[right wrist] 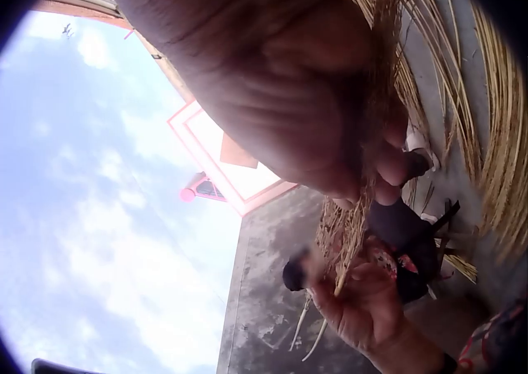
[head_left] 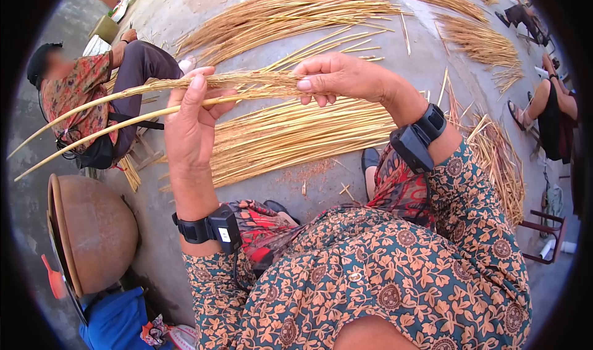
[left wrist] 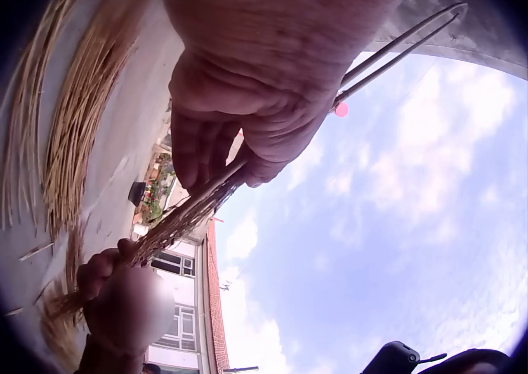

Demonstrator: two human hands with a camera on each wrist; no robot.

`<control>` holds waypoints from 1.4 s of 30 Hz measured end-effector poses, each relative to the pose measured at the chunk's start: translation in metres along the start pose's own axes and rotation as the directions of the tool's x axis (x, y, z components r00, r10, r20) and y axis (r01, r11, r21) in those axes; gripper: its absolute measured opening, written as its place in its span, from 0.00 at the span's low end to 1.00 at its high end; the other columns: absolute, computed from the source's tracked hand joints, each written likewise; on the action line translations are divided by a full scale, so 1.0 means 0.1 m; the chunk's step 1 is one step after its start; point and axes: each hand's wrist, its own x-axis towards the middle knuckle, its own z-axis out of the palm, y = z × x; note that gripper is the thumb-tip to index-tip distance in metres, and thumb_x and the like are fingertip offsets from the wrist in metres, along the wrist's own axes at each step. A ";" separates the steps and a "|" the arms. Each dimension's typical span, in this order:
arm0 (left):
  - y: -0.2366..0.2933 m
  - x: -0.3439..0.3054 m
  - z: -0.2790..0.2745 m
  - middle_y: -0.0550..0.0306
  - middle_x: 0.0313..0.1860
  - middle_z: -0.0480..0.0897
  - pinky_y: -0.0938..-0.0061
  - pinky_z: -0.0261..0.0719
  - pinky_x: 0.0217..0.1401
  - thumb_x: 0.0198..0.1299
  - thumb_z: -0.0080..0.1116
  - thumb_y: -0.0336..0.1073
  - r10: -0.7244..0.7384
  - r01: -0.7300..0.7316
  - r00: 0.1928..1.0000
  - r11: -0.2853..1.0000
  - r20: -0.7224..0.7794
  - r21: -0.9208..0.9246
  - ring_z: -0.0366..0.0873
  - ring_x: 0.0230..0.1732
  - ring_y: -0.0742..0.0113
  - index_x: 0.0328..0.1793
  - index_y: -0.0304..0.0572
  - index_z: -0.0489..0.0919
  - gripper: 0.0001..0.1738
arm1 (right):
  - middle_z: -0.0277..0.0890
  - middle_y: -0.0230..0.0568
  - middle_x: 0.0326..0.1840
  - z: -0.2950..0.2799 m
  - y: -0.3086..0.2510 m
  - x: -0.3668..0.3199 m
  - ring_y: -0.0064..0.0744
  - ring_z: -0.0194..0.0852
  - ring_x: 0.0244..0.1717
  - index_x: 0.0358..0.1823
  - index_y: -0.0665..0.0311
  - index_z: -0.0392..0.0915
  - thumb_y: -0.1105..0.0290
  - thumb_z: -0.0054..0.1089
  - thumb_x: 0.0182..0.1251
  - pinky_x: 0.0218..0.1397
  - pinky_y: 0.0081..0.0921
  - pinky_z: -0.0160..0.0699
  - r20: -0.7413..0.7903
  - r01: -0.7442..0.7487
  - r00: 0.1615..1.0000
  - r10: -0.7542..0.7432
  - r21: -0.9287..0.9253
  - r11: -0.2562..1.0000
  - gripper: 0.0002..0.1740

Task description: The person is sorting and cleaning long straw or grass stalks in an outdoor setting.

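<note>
**Paired stalks held across two hands: slip and snapping are the main risks**

Position: two long stalks (head_left: 148,87) are held up in front of the body, above the bundle (head_left: 302,134) that lies on the ground (head_left: 154,226). Their branched heads (head_left: 259,81) span the space between the hands; the bare ends run out leftward, parted from each other.

Left hand (head_left: 190,131): raised, pinching the stalks between thumb and fingers. The head view does not settle how firmly the lower one is caught.

Right hand (head_left: 349,81): fingers curled, thumb pressed on the tips of the heads. How many strands lie under the thumb cannot be told.

Risks, as judged:

1. Uneven slip. With two stalks in one pinch, the looser could slide or roll free, leaving the heads out of line. Likely cause: thumb pressure bearing on only one.

2. Breakage. The head branches look thin and dry; a sharp pull or twist by the right hand could snap them or strip off bits. Reddish litter (head_left: 309,171) lies on the ground near the shoes.

3. Snagging. The long free ends would swing widely with a small wrist turn. The seated person (head_left: 74,84) lies beyond them in the head view; the actual clearance cannot be judged.
</note>
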 end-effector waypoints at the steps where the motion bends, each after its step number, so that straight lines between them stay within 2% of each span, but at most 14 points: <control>1: 0.00 0.00 0.01 0.54 0.39 0.80 0.71 0.85 0.37 0.64 0.55 0.38 -0.009 0.009 1.000 1.000 -0.021 -0.009 0.83 0.39 0.59 0.51 0.34 0.76 0.15 | 0.77 0.28 0.32 -0.01 0.00 0.00 0.12 0.69 0.27 0.50 0.64 0.75 0.58 0.54 0.69 0.32 0.12 0.71 -0.029 0.040 0.999 -0.042 -0.056 0.998 0.18; 3: -0.04 0.01 0.02 0.54 0.39 0.80 0.71 0.85 0.37 0.64 0.56 0.37 -0.001 0.001 1.000 0.999 -0.009 -0.051 0.83 0.39 0.58 0.50 0.34 0.76 0.14 | 0.77 0.27 0.34 -0.01 0.00 0.00 0.13 0.70 0.29 0.51 0.64 0.76 0.58 0.55 0.68 0.34 0.14 0.73 -0.080 0.116 0.988 -0.131 -0.169 0.979 0.18; 6: -0.04 0.01 0.01 0.53 0.39 0.80 0.70 0.85 0.38 0.63 0.56 0.36 0.005 -0.006 1.000 0.999 -0.022 -0.036 0.83 0.40 0.58 0.49 0.34 0.76 0.13 | 0.77 0.28 0.35 -0.01 0.01 0.01 0.15 0.72 0.33 0.51 0.64 0.77 0.59 0.57 0.67 0.37 0.15 0.73 -0.092 0.124 0.986 -0.141 -0.171 0.977 0.18; 9: -0.03 0.02 0.00 0.53 0.38 0.81 0.71 0.84 0.39 0.64 0.56 0.35 -0.001 0.001 1.000 1.000 -0.016 0.003 0.83 0.39 0.59 0.49 0.35 0.76 0.13 | 0.77 0.29 0.38 0.01 0.03 0.03 0.17 0.73 0.38 0.51 0.64 0.77 0.61 0.59 0.66 0.41 0.17 0.74 -0.132 0.240 0.939 -0.319 -0.413 0.879 0.17; 12: -0.03 0.03 0.02 0.53 0.38 0.81 0.72 0.83 0.39 0.64 0.56 0.35 0.001 -0.001 1.000 1.000 -0.006 0.018 0.83 0.38 0.60 0.48 0.35 0.76 0.12 | 0.77 0.30 0.39 0.02 0.00 0.05 0.20 0.73 0.40 0.50 0.64 0.78 0.64 0.60 0.65 0.43 0.18 0.74 -0.271 0.287 0.887 -0.374 -0.311 0.906 0.16; 15: -0.03 0.03 0.02 0.53 0.37 0.81 0.72 0.83 0.39 0.64 0.55 0.35 0.015 -0.014 0.999 0.999 -0.031 0.036 0.83 0.37 0.61 0.47 0.35 0.77 0.11 | 0.79 0.33 0.38 -0.03 -0.11 -0.01 0.20 0.76 0.38 0.45 0.65 0.79 0.63 0.62 0.63 0.41 0.17 0.75 -0.327 0.354 0.822 -0.466 -0.348 0.868 0.14; 18: -0.03 0.04 0.02 0.52 0.38 0.81 0.72 0.84 0.40 0.64 0.54 0.34 0.028 -0.027 0.999 0.999 -0.033 0.038 0.83 0.37 0.63 0.47 0.34 0.77 0.10 | 0.80 0.33 0.35 -0.01 -0.10 0.01 0.19 0.76 0.38 0.42 0.64 0.81 0.66 0.62 0.63 0.40 0.17 0.75 -0.254 0.361 0.796 -0.549 -0.529 0.768 0.11; 19: -0.03 0.04 0.01 0.51 0.38 0.82 0.72 0.85 0.41 0.65 0.53 0.34 0.033 -0.032 0.999 0.999 -0.029 0.035 0.83 0.37 0.63 0.47 0.34 0.77 0.10 | 0.80 0.34 0.33 0.04 -0.06 0.05 0.23 0.77 0.36 0.40 0.63 0.82 0.66 0.63 0.60 0.38 0.20 0.76 -0.274 0.361 0.749 -0.604 -0.595 0.718 0.10; 22: -0.03 0.04 0.02 0.51 0.38 0.82 0.72 0.85 0.40 0.65 0.54 0.33 0.030 -0.029 0.999 0.998 -0.032 0.048 0.83 0.37 0.63 0.47 0.34 0.77 0.10 | 0.79 0.36 0.32 0.05 -0.05 0.11 0.30 0.77 0.35 0.40 0.60 0.82 0.65 0.64 0.58 0.37 0.24 0.77 -0.190 0.337 0.681 -0.708 -0.777 0.532 0.10; 25: -0.02 0.03 0.06 0.51 0.38 0.82 0.72 0.85 0.40 0.64 0.54 0.33 0.040 -0.038 0.999 0.997 -0.028 0.065 0.83 0.37 0.63 0.46 0.34 0.77 0.10 | 0.78 0.37 0.31 0.05 -0.02 0.14 0.34 0.76 0.33 0.41 0.60 0.82 0.71 0.64 0.56 0.35 0.25 0.75 -0.098 0.357 0.628 -0.772 -0.845 0.397 0.10; 31: -0.03 0.02 0.10 0.51 0.38 0.82 0.73 0.85 0.41 0.64 0.54 0.33 0.039 -0.037 0.999 0.996 -0.021 0.082 0.83 0.37 0.62 0.47 0.34 0.77 0.10 | 0.77 0.35 0.29 0.06 -0.02 0.13 0.35 0.76 0.32 0.36 0.59 0.81 0.70 0.65 0.55 0.35 0.28 0.76 -0.011 0.282 0.595 -0.804 -0.933 0.222 0.08; 34: -0.03 0.01 0.13 0.51 0.38 0.82 0.72 0.84 0.41 0.65 0.54 0.34 0.035 -0.031 0.999 0.990 -0.023 0.137 0.83 0.37 0.62 0.47 0.34 0.77 0.10 | 0.77 0.36 0.28 0.09 0.00 0.15 0.36 0.77 0.31 0.31 0.59 0.80 0.71 0.64 0.54 0.33 0.27 0.76 -0.040 0.281 0.595 -0.802 -0.925 0.255 0.04; 37: -0.04 0.00 0.16 0.52 0.38 0.81 0.71 0.84 0.41 0.65 0.54 0.34 0.045 -0.042 0.999 0.989 -0.014 0.143 0.83 0.37 0.62 0.46 0.35 0.76 0.10 | 0.76 0.35 0.25 0.12 -0.03 0.15 0.37 0.77 0.29 0.30 0.58 0.77 0.69 0.59 0.53 0.31 0.30 0.77 -0.148 0.220 0.616 -0.774 -0.911 0.349 0.03; 42: -0.08 0.02 0.14 0.53 0.38 0.81 0.72 0.84 0.40 0.65 0.54 0.35 0.074 -0.070 0.996 0.994 -0.042 0.089 0.83 0.37 0.62 0.46 0.36 0.76 0.10 | 0.77 0.38 0.26 0.11 -0.02 0.17 0.38 0.78 0.27 0.32 0.60 0.77 0.70 0.57 0.54 0.31 0.29 0.78 -0.250 0.248 0.628 -0.737 -0.833 0.495 0.04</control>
